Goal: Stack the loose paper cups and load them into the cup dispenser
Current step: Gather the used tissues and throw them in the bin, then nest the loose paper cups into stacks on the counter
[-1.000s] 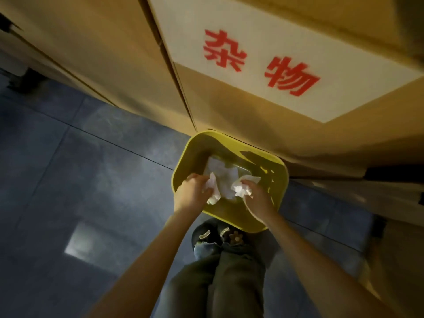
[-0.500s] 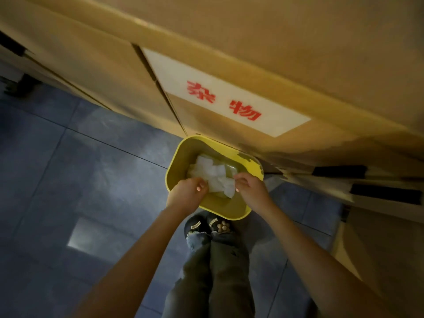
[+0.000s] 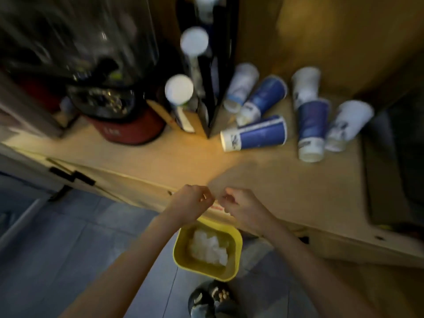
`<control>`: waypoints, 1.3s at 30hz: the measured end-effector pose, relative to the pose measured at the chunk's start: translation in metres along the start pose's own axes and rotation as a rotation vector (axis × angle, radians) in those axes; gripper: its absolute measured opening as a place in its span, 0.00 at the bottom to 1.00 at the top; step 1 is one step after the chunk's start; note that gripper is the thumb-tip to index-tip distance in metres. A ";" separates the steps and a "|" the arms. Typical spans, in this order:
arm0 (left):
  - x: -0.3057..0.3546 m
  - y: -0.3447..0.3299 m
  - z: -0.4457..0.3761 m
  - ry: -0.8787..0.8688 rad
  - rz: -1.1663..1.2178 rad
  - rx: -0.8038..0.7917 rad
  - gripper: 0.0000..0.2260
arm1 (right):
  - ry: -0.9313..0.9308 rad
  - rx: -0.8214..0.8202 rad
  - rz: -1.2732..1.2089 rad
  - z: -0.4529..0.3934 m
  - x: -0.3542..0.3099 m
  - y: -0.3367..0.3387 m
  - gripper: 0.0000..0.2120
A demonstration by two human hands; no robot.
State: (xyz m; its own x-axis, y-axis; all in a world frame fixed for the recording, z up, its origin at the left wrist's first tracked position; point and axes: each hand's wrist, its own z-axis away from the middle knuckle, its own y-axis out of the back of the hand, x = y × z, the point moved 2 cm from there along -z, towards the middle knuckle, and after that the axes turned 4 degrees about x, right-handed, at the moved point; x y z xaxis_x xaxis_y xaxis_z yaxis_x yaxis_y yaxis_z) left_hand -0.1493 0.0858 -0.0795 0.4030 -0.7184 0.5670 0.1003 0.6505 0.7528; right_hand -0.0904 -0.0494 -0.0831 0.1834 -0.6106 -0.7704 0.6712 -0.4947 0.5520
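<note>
On blurred paper cups [image 3: 253, 134], print seems unreadable.

You're at an office-style drinks corner: wooden counter [image 3: 263, 180] with paper cups [image 3: 254, 134], black cup dispenser [image 3: 213, 72], blurry kettle-like appliance [image 3: 110, 65], labelled cabinets, yellow waste bin [image 3: 183, 260] on tile floor.

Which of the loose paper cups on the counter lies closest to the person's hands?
The blue cup lying sideways, white base pointing left toward the black dispenser. It lies crosswise in front of the others, nearest the counter's front edge.
</note>
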 end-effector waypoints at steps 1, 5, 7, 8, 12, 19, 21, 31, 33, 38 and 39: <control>0.015 0.016 -0.001 -0.026 -0.018 0.018 0.11 | 0.025 0.032 0.007 0.001 -0.014 0.017 0.07; 0.068 0.065 -0.005 -0.119 -0.072 0.095 0.12 | 0.108 0.191 0.043 0.000 -0.054 0.081 0.06; 0.092 0.079 -0.009 -0.168 -0.092 0.151 0.11 | 0.127 0.246 0.045 -0.002 -0.064 0.109 0.07; 0.104 0.084 -0.013 -0.191 -0.102 0.174 0.11 | 0.130 0.275 0.052 -0.004 -0.065 0.121 0.08; 0.141 0.085 -0.034 -0.244 -0.103 0.241 0.10 | 0.116 0.399 0.130 -0.011 -0.060 0.170 0.07; 0.172 0.060 -0.082 -0.268 -0.104 0.418 0.19 | -0.012 0.622 0.055 -0.036 -0.013 0.222 0.10; 0.174 0.048 -0.096 -0.246 -0.143 0.434 0.24 | -0.073 0.680 0.053 -0.043 0.010 0.223 0.13; 0.134 -0.022 -0.134 -0.012 -0.394 0.150 0.45 | -0.388 0.639 0.070 -0.052 0.097 0.189 0.33; 0.128 -0.021 -0.139 0.000 -0.376 0.136 0.44 | -0.394 0.664 0.068 -0.056 0.099 0.190 0.33; 0.115 -0.018 -0.142 0.135 -0.163 0.002 0.40 | -0.463 0.708 0.001 -0.060 0.104 0.187 0.30; 0.113 -0.021 -0.140 0.147 -0.126 0.007 0.40 | -0.482 0.708 -0.043 -0.060 0.105 0.185 0.30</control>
State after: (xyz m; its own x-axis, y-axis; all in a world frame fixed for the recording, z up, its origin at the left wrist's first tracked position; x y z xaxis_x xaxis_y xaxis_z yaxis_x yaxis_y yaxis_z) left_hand 0.0213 0.0255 -0.0776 0.5163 -0.7499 0.4136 0.1522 0.5556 0.8174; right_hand 0.0962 -0.1681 -0.0804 -0.2647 -0.6995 -0.6638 0.0346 -0.6948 0.7184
